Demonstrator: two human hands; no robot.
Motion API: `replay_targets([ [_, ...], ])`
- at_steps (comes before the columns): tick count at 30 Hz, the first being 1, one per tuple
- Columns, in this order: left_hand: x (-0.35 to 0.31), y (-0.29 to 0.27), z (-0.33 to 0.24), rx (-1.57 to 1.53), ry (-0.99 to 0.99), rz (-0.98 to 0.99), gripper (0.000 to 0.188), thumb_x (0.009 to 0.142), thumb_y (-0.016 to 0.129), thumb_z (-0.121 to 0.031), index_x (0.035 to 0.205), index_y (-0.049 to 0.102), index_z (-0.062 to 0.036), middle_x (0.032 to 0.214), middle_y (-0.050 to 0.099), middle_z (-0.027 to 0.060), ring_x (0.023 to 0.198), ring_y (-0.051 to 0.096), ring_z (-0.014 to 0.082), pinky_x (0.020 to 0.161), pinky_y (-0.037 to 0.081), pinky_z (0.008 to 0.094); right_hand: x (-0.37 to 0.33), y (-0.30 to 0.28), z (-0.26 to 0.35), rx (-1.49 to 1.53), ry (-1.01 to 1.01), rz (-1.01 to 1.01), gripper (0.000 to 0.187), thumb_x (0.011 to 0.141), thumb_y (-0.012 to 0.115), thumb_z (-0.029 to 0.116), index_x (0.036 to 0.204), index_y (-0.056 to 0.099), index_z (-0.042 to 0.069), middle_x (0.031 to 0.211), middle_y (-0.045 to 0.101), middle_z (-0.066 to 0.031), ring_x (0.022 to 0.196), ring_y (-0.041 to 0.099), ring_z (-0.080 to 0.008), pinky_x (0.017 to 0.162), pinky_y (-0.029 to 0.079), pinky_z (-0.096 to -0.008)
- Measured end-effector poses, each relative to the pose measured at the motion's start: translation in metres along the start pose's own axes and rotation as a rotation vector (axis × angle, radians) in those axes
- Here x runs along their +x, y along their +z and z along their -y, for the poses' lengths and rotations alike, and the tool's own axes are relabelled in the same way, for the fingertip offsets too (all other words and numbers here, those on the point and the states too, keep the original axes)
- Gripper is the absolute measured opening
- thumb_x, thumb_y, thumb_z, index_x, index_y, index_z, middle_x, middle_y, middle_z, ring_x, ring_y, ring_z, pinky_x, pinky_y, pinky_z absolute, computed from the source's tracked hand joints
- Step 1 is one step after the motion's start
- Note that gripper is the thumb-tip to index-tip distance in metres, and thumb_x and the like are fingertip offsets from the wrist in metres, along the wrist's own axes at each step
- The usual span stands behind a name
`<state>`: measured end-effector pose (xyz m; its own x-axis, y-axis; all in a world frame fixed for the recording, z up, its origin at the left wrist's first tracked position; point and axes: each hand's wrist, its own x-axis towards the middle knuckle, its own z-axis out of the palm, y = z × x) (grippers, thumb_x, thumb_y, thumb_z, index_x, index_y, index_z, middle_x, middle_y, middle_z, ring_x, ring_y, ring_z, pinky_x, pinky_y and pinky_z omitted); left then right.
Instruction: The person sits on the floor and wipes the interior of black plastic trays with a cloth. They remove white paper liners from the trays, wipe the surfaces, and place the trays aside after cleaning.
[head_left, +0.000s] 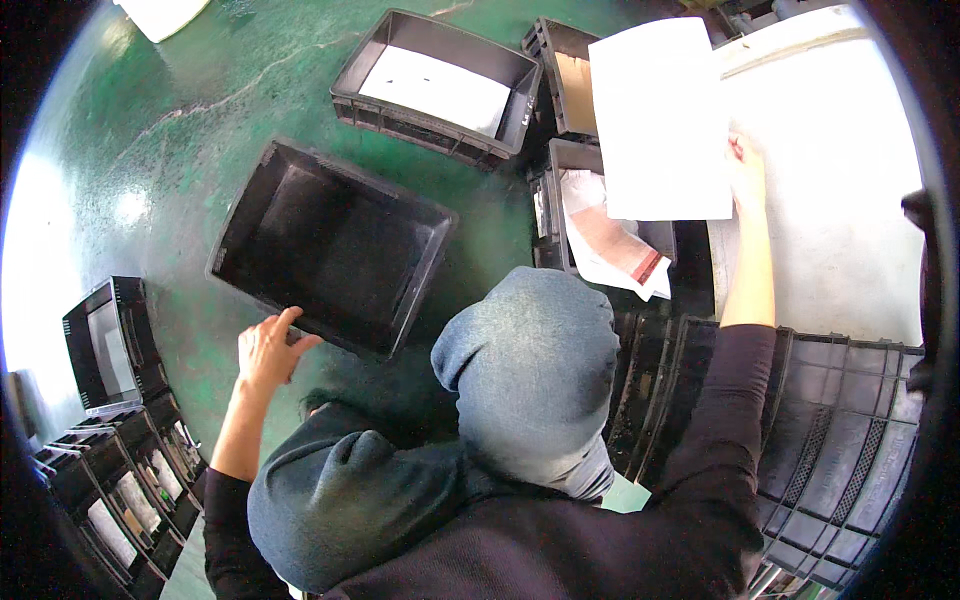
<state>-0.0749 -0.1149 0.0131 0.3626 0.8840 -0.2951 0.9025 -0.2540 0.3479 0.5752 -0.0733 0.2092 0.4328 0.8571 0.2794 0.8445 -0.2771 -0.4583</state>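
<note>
My right hand [744,172] pinches the right edge of a large white sheet [660,120], held up at the upper right over the crates. My left hand [268,350] is at the near rim of a black plastic crate [330,240] on the floor. Its thumb and fingers are spread, with the fingertips at or very close to the rim. That crate looks empty. Beneath the sheet, a small dark crate [556,225] holds a crumpled white and brown paper bag [610,235]; the sheet hides part of it.
Farther off, a black crate [345,104] has white sheets inside, and another crate [535,40] holds brown cardboard. A white surface [830,180] lies at the right, above dark ribbed crates [840,440]. Stacked black crates [110,470] stand at the lower left on the green floor [180,180].
</note>
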Motion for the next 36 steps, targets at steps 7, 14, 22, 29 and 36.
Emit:
replay_targets([
  [7, -0.005, 0.02, -0.034, -0.008, -0.112, -0.005, 0.048, 0.082, 0.064, -0.046, 0.116, 0.058, -0.013, 0.078, 0.068, 0.0136, 0.075, 0.066, 0.03, 0.066, 0.05, 0.0393, -0.051, 0.058, 0.0, -0.489, -0.439, 0.031, 0.019, 0.087, 0.05, 0.012, 0.1, 0.063, 0.008, 0.096, 0.066, -0.0126, 0.086, 0.065, -0.0328, 0.076, 0.05, -0.0408],
  [14, -0.002, 0.01, -0.035, -0.018, -0.08, 0.04, 0.044, 0.082, 0.064, -0.042, 0.116, 0.06, -0.0134, 0.076, 0.067, 0.0134, 0.071, 0.065, 0.0311, 0.065, 0.05, 0.0402, -0.114, 0.105, -0.058, -0.54, -0.148, 0.366, 0.02, 0.084, 0.055, 0.013, 0.102, 0.063, 0.01, 0.111, 0.063, -0.0087, 0.097, 0.062, -0.0299, 0.081, 0.051, -0.0411],
  [22, -0.002, 0.01, -0.036, -0.002, -0.088, 0.041, 0.045, 0.082, 0.064, -0.04, 0.119, 0.059, -0.0142, 0.075, 0.067, 0.0145, 0.07, 0.065, 0.0321, 0.065, 0.05, 0.0406, -0.18, 0.124, -0.055, -0.601, -0.208, 0.464, 0.023, 0.079, 0.064, 0.029, 0.092, 0.066, 0.01, 0.1, 0.061, -0.0092, 0.094, 0.06, -0.0264, 0.081, 0.047, -0.0427],
  [29, -0.004, 0.012, -0.033, -0.015, -0.099, 0.063, 0.046, 0.082, 0.064, -0.038, 0.121, 0.058, -0.0135, 0.077, 0.067, 0.0155, 0.072, 0.065, 0.0327, 0.066, 0.05, 0.0402, -0.159, 0.101, -0.057, -0.894, -0.272, 0.597, 0.017, 0.081, 0.049, 0.011, 0.088, 0.065, 0.008, 0.096, 0.065, -0.0094, 0.091, 0.064, -0.0268, 0.079, 0.048, -0.0448],
  [36, -0.005, 0.015, -0.032, -0.041, -0.091, 0.039, 0.047, 0.083, 0.064, -0.036, 0.123, 0.057, -0.0131, 0.078, 0.066, 0.0158, 0.072, 0.065, 0.0321, 0.066, 0.049, 0.04, -0.07, -0.038, -0.056, -0.35, 0.057, 0.277, 0.021, 0.089, 0.048, 0.006, 0.107, 0.059, 0.003, 0.095, 0.064, -0.011, 0.094, 0.061, -0.0203, 0.085, 0.046, -0.033],
])
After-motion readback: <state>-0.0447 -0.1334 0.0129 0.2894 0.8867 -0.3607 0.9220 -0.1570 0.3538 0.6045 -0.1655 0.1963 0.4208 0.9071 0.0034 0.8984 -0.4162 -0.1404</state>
